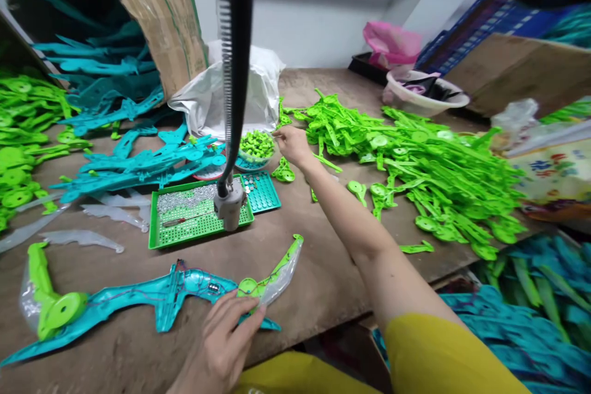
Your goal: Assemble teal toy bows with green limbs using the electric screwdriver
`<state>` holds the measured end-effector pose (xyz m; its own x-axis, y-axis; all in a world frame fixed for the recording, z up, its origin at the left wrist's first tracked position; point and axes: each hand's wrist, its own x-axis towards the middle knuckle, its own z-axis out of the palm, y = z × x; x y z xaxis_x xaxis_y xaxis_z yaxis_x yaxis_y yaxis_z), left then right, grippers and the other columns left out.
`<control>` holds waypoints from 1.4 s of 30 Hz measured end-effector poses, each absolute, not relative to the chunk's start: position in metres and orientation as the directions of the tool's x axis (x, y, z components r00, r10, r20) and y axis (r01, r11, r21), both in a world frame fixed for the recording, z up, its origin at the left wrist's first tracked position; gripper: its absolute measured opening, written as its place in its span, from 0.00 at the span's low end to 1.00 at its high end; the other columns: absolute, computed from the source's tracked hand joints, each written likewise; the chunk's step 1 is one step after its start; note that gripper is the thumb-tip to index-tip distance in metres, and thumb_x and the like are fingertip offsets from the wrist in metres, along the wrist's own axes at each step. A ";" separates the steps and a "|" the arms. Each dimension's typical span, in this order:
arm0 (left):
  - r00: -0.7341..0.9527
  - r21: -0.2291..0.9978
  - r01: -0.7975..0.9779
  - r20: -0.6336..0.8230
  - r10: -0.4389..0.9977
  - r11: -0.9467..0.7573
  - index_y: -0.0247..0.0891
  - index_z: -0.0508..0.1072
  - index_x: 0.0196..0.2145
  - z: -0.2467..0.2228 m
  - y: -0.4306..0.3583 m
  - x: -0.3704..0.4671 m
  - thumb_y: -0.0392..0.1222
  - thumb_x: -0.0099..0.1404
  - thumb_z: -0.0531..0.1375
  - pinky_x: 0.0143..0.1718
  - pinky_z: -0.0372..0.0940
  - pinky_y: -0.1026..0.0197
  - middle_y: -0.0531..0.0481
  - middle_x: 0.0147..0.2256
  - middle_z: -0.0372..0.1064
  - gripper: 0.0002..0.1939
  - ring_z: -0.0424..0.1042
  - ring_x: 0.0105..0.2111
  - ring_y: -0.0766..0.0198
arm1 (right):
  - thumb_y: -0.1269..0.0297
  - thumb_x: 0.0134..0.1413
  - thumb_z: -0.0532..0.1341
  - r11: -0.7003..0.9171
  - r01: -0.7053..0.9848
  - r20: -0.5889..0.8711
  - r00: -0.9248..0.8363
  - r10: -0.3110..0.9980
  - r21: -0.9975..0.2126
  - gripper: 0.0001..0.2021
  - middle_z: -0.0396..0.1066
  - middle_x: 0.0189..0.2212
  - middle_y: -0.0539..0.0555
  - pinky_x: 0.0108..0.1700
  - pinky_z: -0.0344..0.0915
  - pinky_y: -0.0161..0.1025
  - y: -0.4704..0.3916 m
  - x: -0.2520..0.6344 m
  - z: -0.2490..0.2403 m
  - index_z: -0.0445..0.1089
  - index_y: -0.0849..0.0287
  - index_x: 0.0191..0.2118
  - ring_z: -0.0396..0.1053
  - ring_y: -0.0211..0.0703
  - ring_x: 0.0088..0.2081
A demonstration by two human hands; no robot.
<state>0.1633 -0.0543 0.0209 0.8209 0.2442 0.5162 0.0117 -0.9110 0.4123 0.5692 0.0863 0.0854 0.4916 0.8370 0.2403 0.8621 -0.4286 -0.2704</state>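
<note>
A teal toy bow half (133, 292) lies on the table before me, with thin wires and a small circuit along it. Bright green limbs with clear plastic pieces sit at both ends, one green limb (60, 311) on the left. My left hand (231, 332) grips the bow near its right-end green disc (248, 287). My right hand (293, 144) is stretched forward, its curled fingers at the right edge of a bowl of small green parts (257, 145). Whether those fingers hold anything is too small to make out.
A green tray (198, 237) of small silvery screws holds a screwdriver (184, 219); a teal tray (265, 192) stands beside it. A black-and-grey electric screwdriver (229, 203) hangs in front. Green parts (415, 166) are heaped right, teal parts (148, 163) left, near a cardboard box (170, 31).
</note>
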 end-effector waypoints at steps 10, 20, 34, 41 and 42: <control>0.740 0.480 0.123 0.539 0.402 -0.869 0.40 0.72 0.55 0.016 -0.046 0.132 0.28 0.67 0.56 0.53 0.71 0.59 0.44 0.47 0.76 0.21 0.76 0.49 0.61 | 0.70 0.52 0.61 -0.822 0.547 -0.037 0.829 0.559 -0.160 0.18 0.76 0.44 0.71 0.48 0.67 0.43 -0.028 0.648 0.050 0.75 0.70 0.49 0.74 0.57 0.47; 0.719 0.523 0.072 0.563 0.408 -0.849 0.40 0.74 0.53 0.005 -0.055 0.147 0.28 0.68 0.55 0.52 0.72 0.58 0.44 0.45 0.76 0.19 0.76 0.48 0.61 | 0.69 0.56 0.50 -0.871 0.420 0.042 0.905 0.424 -0.255 0.22 0.74 0.46 0.72 0.48 0.65 0.45 -0.109 0.622 0.057 0.68 0.70 0.53 0.72 0.60 0.48; 0.705 0.539 0.065 0.571 0.421 -0.840 0.41 0.74 0.53 -0.003 -0.053 0.146 0.30 0.70 0.54 0.53 0.71 0.58 0.45 0.45 0.76 0.18 0.75 0.48 0.62 | 0.66 0.54 0.50 -0.917 0.350 0.267 0.918 0.294 -0.193 0.28 0.64 0.57 0.77 0.56 0.59 0.61 -0.162 0.583 0.054 0.62 0.71 0.60 0.61 0.70 0.59; 0.770 0.541 -0.017 0.544 0.334 -0.841 0.38 0.72 0.54 0.025 -0.056 0.159 0.25 0.67 0.55 0.54 0.71 0.53 0.41 0.46 0.75 0.21 0.74 0.49 0.59 | 0.65 0.57 0.54 -0.698 0.704 0.077 0.709 0.701 -0.134 0.15 0.75 0.46 0.71 0.56 0.61 0.52 -0.054 0.553 0.033 0.73 0.64 0.45 0.69 0.63 0.53; 0.781 0.530 -0.029 0.541 0.312 -0.847 0.37 0.72 0.55 0.027 -0.056 0.160 0.25 0.66 0.55 0.55 0.71 0.53 0.41 0.46 0.75 0.21 0.74 0.50 0.59 | 0.66 0.55 0.56 -0.714 0.687 0.063 0.725 0.686 -0.133 0.15 0.75 0.44 0.74 0.54 0.62 0.54 -0.040 0.552 0.032 0.73 0.66 0.45 0.70 0.66 0.52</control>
<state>0.1600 -0.0559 0.0273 0.7811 0.3120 0.5408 -0.0286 -0.8474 0.5302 0.5518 -0.0403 0.0316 0.7249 0.6860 0.0631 0.6873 -0.7141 -0.1331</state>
